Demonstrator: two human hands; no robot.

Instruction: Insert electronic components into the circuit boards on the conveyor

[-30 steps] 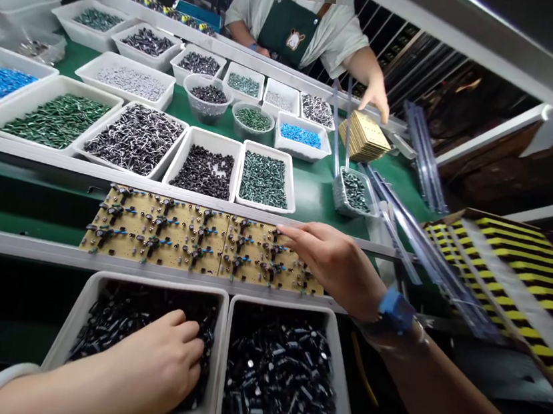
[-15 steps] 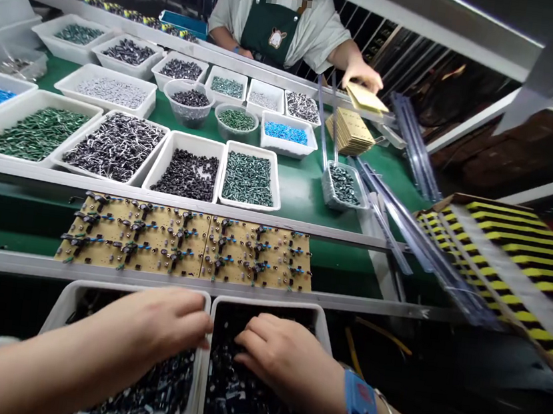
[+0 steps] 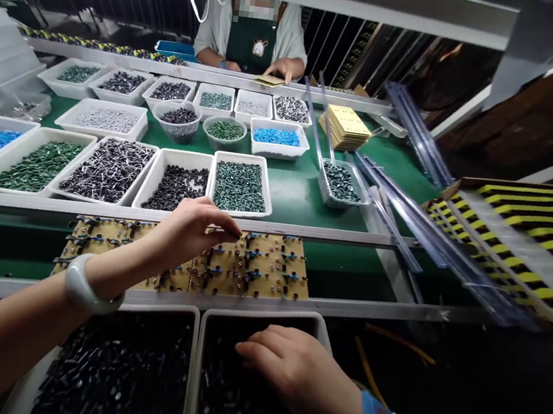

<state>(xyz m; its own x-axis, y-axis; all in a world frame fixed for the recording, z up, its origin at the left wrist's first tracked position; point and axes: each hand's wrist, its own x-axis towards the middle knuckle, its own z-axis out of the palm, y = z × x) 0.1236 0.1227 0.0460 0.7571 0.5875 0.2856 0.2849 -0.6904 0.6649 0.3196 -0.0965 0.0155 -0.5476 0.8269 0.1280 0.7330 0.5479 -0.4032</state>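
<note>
My left hand (image 3: 193,230) reaches over the tan circuit board (image 3: 268,273) that lies between two metal rails, its fingers pinched together at the board's far edge; what they hold is too small to make out. A white bangle sits on that wrist. My right hand (image 3: 287,369) rests in the right white bin of black capacitors (image 3: 217,401), fingers curled down into the parts. A blue wrist strap is on that wrist. The left white bin of black capacitors (image 3: 114,375) stands beside it, untouched.
Several white trays of green, black, grey and blue components (image 3: 241,186) fill the green table behind the rail. A stack of bare boards (image 3: 344,127) and clear plastic tubes (image 3: 405,223) lie to the right. A person in a green apron (image 3: 251,43) works opposite. A yellow-black striped box (image 3: 529,238) is at right.
My left hand has lifted out of the left bin and moved forward onto the circuit board. My right hand stays in the right bin. The view has tilted upward.
</note>
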